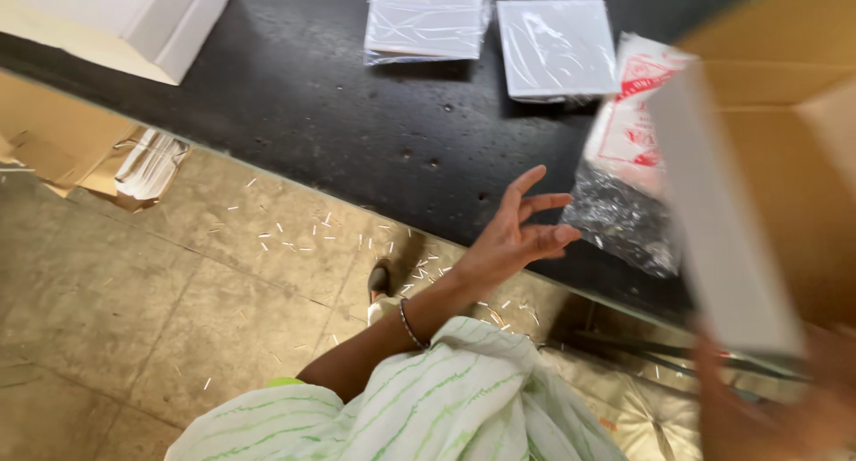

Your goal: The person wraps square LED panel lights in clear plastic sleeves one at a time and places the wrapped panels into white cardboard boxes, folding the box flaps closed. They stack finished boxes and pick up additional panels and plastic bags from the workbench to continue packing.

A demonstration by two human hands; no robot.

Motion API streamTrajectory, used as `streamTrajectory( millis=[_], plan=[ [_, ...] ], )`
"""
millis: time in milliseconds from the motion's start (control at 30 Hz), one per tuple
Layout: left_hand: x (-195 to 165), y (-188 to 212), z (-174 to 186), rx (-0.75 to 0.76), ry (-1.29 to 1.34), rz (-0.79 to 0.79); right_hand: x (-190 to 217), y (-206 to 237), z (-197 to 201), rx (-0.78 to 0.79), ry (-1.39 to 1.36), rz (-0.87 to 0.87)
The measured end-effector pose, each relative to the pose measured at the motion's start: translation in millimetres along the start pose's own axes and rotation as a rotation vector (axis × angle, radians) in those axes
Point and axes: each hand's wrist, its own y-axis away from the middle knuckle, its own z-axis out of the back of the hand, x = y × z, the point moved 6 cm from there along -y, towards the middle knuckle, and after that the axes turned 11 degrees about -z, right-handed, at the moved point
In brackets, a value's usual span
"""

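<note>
My left hand (522,234) hovers over the near edge of a black table (312,95), fingers spread and holding nothing. Just to its right lies a clear plastic bag (624,185) with a red-printed white top and small dark pieces in its lower half. My right hand (771,407), blurred at the bottom right, grips the lower end of a flat white box (722,220) tilted upright. Behind this box is an open brown cardboard carton (794,149). A thin bangle circles my left wrist.
Two flat white packs in clear wrap (426,20) (557,46) lie at the table's far side. A white box (134,20) sits at the top left. Cardboard pieces (62,140) and small white scraps litter the stone floor. My foot (379,283) shows under the table edge.
</note>
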Motion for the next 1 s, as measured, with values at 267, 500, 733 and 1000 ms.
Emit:
streamTrajectory(
  millis=[267,500,733,1000],
  plan=[
    [-73,2,147,-0.482,-0.042,-0.058,239,23,-152,0.452,-0.300,0.361],
    [-204,92,328,-0.864,-0.497,-0.198,293,-27,-232,0.365,-0.630,0.345],
    [-291,136,380,-0.895,-0.586,-0.353,325,-64,-445,0.372,-0.260,0.603],
    [-294,125,400,-0.786,-0.519,-0.282,330,-74,-526,0.321,0.040,0.827]
  ],
)
